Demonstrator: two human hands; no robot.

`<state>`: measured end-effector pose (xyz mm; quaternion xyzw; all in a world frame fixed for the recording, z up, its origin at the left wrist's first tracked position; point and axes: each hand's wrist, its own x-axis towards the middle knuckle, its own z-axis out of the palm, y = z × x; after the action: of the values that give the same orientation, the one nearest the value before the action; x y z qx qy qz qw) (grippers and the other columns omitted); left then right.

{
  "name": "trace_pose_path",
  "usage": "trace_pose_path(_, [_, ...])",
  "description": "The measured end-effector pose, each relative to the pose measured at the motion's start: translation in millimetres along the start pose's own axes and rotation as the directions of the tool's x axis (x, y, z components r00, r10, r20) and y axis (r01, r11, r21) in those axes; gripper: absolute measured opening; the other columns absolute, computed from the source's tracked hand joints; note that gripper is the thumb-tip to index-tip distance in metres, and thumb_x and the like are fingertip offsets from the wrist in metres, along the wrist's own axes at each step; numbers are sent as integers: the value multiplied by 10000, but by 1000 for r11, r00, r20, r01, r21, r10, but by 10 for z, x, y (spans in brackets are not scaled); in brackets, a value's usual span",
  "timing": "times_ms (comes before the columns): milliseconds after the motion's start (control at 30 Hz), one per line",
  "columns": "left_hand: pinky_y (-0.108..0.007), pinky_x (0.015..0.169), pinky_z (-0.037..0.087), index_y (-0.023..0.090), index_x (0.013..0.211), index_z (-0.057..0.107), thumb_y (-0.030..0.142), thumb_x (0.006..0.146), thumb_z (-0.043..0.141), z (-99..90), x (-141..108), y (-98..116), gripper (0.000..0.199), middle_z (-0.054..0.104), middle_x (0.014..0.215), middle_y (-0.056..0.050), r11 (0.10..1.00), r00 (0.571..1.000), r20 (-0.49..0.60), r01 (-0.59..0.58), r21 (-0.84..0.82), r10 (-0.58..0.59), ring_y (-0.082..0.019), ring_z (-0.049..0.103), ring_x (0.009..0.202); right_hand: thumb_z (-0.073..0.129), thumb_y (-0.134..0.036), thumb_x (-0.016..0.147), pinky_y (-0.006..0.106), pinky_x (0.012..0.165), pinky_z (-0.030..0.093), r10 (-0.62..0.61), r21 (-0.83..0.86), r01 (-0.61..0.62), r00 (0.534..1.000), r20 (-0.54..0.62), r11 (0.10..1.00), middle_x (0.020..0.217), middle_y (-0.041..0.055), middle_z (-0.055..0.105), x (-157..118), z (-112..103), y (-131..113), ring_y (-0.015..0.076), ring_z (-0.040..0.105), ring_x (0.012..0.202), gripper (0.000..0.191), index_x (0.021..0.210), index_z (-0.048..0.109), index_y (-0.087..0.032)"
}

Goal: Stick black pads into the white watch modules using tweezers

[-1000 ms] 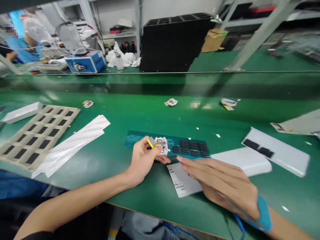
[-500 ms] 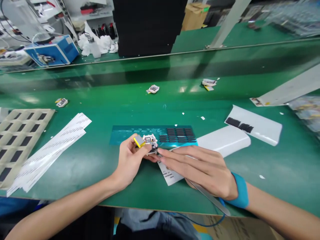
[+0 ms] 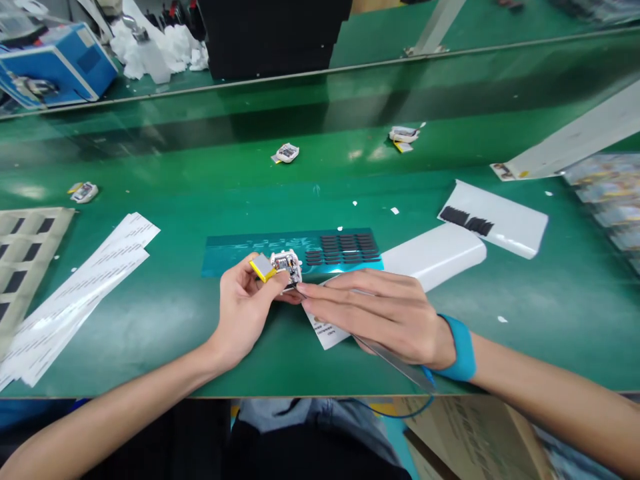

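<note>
View from a head cam, looking down at a green tabletop.

Left hand is closed around a small white electronic assembly w/ a yellow-wrapped battery attached at its left. The assembly is held just above the tabletop, centre of view, at the near edge of a teal sheet carrying rows of small black pads.

Right hand grips metal tweezers; fingers lie extended along them. The tweezer tips touch the lower right edge of the assembly, and the back end of the tool sticks out past the wrist. A blue wrist strap sits on the right wrist, w/ a blue cord hanging below the tabletop edge.

Under the right hand lies a small white printed label. Just right of the teal sheet: a white backing sheet, and beyond it another white sheet w/ black strips.

Left side: a stack of long white printed strips, and at the far left edge a beige tray w/ black rectangles.

Further back on the tabletop, well apart from the hands, three more small assemblies: one at left, one centre, one right.

Background: a blue box, crumpled white wipes, and a black tray stack.
</note>
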<state>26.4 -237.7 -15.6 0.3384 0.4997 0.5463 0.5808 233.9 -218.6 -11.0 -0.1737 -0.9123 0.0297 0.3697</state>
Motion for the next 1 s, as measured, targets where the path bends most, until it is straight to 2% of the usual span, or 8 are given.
trace_pose_path(200, [-221, 573, 648, 158, 740, 679, 278, 742, 889, -18, 32, -8, 242, 735, 712, 7, 999, 999, 1, -49, 20, 49, -132, 722, 586, 535, -119, 1073, 325, 802, 663, 60, 28, -61, 997, 48, 998, 1211, 104, 789, 2, 39, -8, 193, 763, 999, 229, 1259, 667, -112])
trace_pose_path(400, [-138, 536, 611, 169, 741, 645, 296, 757, 911, 2, 27, 100, 295, 682, 638, 47, 997, 999, 10, -45, 59, 45, -82, 687, 513, 594, -18, 1010, 344, 899, 664, 93, 92, -93, 996, 9, 991, 1277, 134, 760, -22, 36, 8, 200, 742, 1087, 306, 1304, 642, -87])
trace_pose_path(633, [-151, 554, 631, 163, 755, 633, 295, 772, 891, -2, 20, 109, 290, 704, 668, 39, 995, 999, 4, -36, 88, 36, -89, 709, 540, 637, 9, 975, 386, 908, 673, 114, 163, -116, 993, 22, 980, 1304, 119, 751, -40, 77, 61, 211, 728, 1078, 408, 1357, 623, -132])
trace_pose_path(767, [-181, 642, 652, 156, 806, 654, 275, 747, 877, -16, 39, 96, 259, 755, 728, 13, 994, 1000, 21, -20, 103, 18, -110, 752, 626, 649, 27, 955, 380, 893, 675, 104, 121, -104, 995, 8, 987, 1281, 114, 761, -13, 34, 79, 214, 728, 1053, 443, 1364, 618, -140])
trace_pose_path(833, [-225, 650, 655, 153, 842, 658, 273, 722, 872, -60, 132, 135, 273, 767, 735, -8, 988, 998, 48, -44, 149, 37, -139, 759, 637, 637, 43, 949, 376, 870, 679, 102, 97, -100, 995, -15, 990, 1288, 120, 758, 2, -1, 78, 216, 728, 1066, 471, 1378, 610, -150])
trace_pose_path(900, [-259, 605, 630, 156, 885, 648, 260, 722, 853, -151, 347, 229, 282, 750, 699, -7, 958, 993, 48, -119, 260, 110, -150, 730, 585, 630, 52, 945, 369, 854, 681, 105, 79, -103, 994, -25, 992, 1290, 124, 756, 13, -29, 78, 221, 728, 1092, 485, 1382, 611, -158])
trace_pose_path(967, [-274, 583, 592, 171, 942, 625, 215, 746, 823, -285, 691, 379, 282, 716, 672, 22, 869, 977, 5, -192, 456, 213, -136, 674, 537, 634, 53, 940, 365, 846, 682, 98, 77, -95, 994, -38, 993, 1276, 130, 761, 15, -35, 85, 228, 729, 1101, 483, 1377, 617, -151])
trace_pose_path(1000, [-280, 611, 587, 185, 977, 605, 186, 773, 803, -359, 896, 466, 285, 705, 688, 38, 784, 968, -46, -170, 597, 245, -123, 652, 545, 635, 55, 938, 367, 841, 682, 89, 80, -85, 995, -50, 993, 1271, 133, 763, 13, -29, 92, 230, 729, 1096, 482, 1376, 619, -146])
